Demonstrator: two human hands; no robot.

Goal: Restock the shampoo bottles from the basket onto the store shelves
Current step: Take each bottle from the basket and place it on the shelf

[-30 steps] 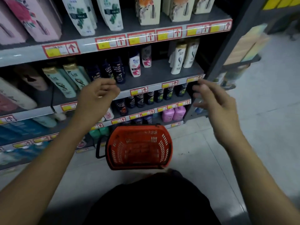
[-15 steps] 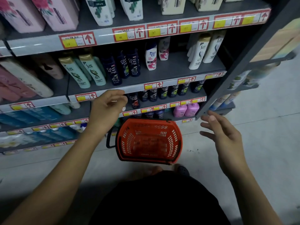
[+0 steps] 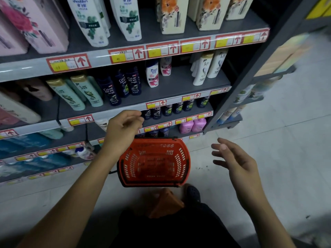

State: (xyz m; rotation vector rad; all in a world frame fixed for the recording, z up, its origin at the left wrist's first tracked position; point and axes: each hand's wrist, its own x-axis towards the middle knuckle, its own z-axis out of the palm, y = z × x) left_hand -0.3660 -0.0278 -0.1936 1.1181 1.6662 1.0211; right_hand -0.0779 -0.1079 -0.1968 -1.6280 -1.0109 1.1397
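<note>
A red plastic basket (image 3: 154,162) stands on the floor in front of the shelves, and I see no bottles inside it. My left hand (image 3: 123,130) hovers above its far left corner, fingers loosely curled, holding nothing. My right hand (image 3: 234,163) hangs to the right of the basket with fingers spread and empty. On the middle shelf (image 3: 172,90) stand dark blue Clear bottles (image 3: 131,83), green bottles (image 3: 86,92), white-and-pink bottles (image 3: 152,76) and white bottles (image 3: 206,68).
Tall white bottles (image 3: 89,20) and floral boxes (image 3: 172,15) fill the top shelf. Lower shelves hold small dark bottles (image 3: 166,110) and pink bottles (image 3: 192,125). A grey upright post (image 3: 250,72) ends the shelf unit on the right. Pale floor (image 3: 286,140) extends to the right.
My right hand has dropped from shelf height down to the right of the basket. My left hand has lowered a little toward the basket. The view has tilted slightly.
</note>
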